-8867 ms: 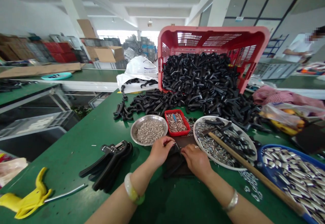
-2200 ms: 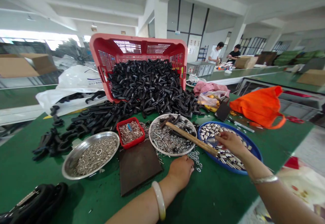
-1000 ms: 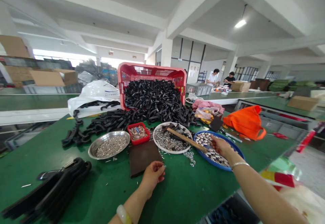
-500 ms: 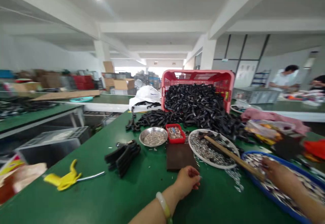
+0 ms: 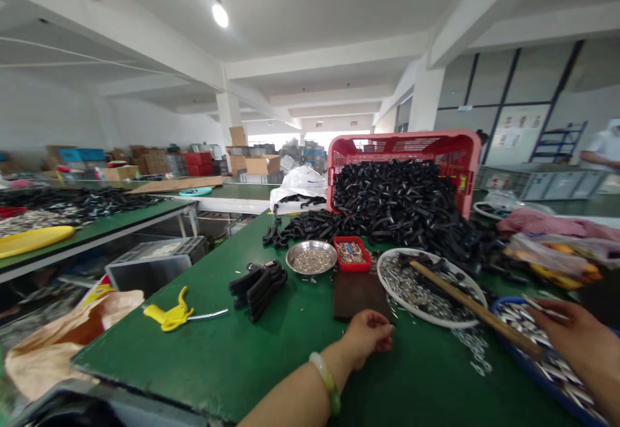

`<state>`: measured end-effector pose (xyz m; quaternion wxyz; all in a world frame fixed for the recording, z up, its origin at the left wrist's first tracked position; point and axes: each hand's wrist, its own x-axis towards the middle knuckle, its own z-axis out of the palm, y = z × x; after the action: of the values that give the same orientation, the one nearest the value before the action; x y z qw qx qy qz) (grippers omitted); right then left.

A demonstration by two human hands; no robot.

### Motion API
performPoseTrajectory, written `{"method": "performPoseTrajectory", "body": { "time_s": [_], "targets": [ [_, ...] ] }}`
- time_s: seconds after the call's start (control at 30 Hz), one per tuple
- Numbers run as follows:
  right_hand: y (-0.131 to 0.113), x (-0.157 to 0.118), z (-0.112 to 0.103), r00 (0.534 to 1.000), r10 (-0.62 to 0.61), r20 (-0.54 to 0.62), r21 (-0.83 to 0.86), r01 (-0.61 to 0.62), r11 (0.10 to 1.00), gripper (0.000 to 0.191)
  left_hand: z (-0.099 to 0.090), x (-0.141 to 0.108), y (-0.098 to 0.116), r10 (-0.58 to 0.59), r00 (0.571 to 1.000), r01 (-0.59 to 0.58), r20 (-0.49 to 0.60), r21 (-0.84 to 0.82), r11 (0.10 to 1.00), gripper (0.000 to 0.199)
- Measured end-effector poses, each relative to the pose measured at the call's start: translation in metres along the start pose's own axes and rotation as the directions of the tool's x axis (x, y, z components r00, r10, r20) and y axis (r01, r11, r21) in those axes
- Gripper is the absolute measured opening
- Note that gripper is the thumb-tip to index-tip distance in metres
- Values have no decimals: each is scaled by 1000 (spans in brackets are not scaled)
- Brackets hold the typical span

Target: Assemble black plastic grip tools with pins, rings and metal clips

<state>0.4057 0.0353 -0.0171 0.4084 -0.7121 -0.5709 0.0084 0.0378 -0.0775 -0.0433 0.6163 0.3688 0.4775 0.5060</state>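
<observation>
**Our hands at the blue tray and the dark board**

Nearest us, our left hand [image 5: 367, 336] rests on the green worktop [image 5: 194, 362] just beside a flat dark brown board [image 5: 358, 294], a pale green bangle [image 5: 325, 382] on the wrist. Its fingers curl loosely; whether they pinch something tiny we cannot tell. At the right, our right hand [image 5: 576, 336] hangs over a shallow blue tray [image 5: 526, 365] of bright metal sleeves [image 5: 552, 369]. A thin silver sliver [image 5: 545, 304] seems to run from its fingers, but we cannot tell whether it is gripped. Right now, that hand is working at the tray while the left waits by the board.

Farther on lie a round white plate [image 5: 426, 319] of small metal parts, with a wooden-handled hammer [image 5: 469, 304] across it, a round steel bowl [image 5: 310, 272] and a small red tray [image 5: 352, 269]. To the left sit black hand tools [image 5: 256, 288] and a yellow-handled tool [image 5: 167, 316]. Beyond, a tilted pink-red plastic crate [image 5: 402, 139] spills a heap of curved black plastic pieces [image 5: 387, 201].

The tray runs out of frame at lower right, and the hand hides part of it.
</observation>
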Motion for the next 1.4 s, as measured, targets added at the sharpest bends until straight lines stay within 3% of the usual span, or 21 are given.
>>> {"method": "performPoseTrajectory", "body": {
  "time_s": [0.07, 0.13, 0.17, 0.2, 0.27, 0.33, 0.43, 0.5, 0.63, 0.9, 1.03, 1.13, 1.4],
  "targets": [
    [-25, -12, -10, 988, 114, 101, -4, -114, 993, 15, -1, -1, 0, 5, 1000, -4, 8, -22, 1000, 31],
    [-49, -27, -17, 989, 114, 92, 28, -117, 993, 22, -2, 0, -1, 9, 1000, -8, 21, -44, 999, 32],
    [-60, -36, -18, 989, 104, 107, 86, -114, 990, 27, -3, 0, -1, 8, 1000, -6, 30, -57, 998, 31],
    [-72, -46, -18, 985, 86, 152, 284, -127, 951, 32, -4, 1, -1, 6, 999, -3, 40, -72, 997, 31],
    [-97, -73, -13, 952, -24, 304, 579, -165, 798, 40, -5, 2, -2, -1, 999, 7, 54, -106, 994, 29],
    [-122, -102, -1, 881, -119, 458, 637, -231, 736, 38, -7, 2, -2, -9, 998, 18, 61, -136, 990, 27],
    [-150, -140, 20, 822, -263, 505, 695, -206, 689, 31, -8, 2, -3, -24, 998, 35, 63, -171, 985, 26],
    [-161, -153, 33, 813, -319, 488, 733, -183, 655, 28, -9, 2, -2, -36, 997, 48, 67, -188, 981, 25],
    [-172, -157, 43, 807, -349, 476, 767, -187, 614, 24, -9, 2, 0, -64, 993, 85, 101, -214, 973, 24],
    [-184, -151, 36, 773, -324, 545, 675, -175, 717, 24, -9, 3, 6, -125, 976, 169, 177, -263, 950, 23],
    [-190, -153, 36, 755, -318, 573, 670, -209, 712, 26, -12, 5, 7, -155, 969, 209, 195, -301, 930, 21],
    [-193, -153, 37, 726, -355, 588, 670, -191, 718, 24, -15, 6, 8, -174, 962, 237, 210, -330, 914, 19],
    [-196, -141, 32, 641, -260, 722, 563, -326, 760, 31, -18, -1, 16, -177, 945, 293, 276, -467, 835, 21]
  ]
}}
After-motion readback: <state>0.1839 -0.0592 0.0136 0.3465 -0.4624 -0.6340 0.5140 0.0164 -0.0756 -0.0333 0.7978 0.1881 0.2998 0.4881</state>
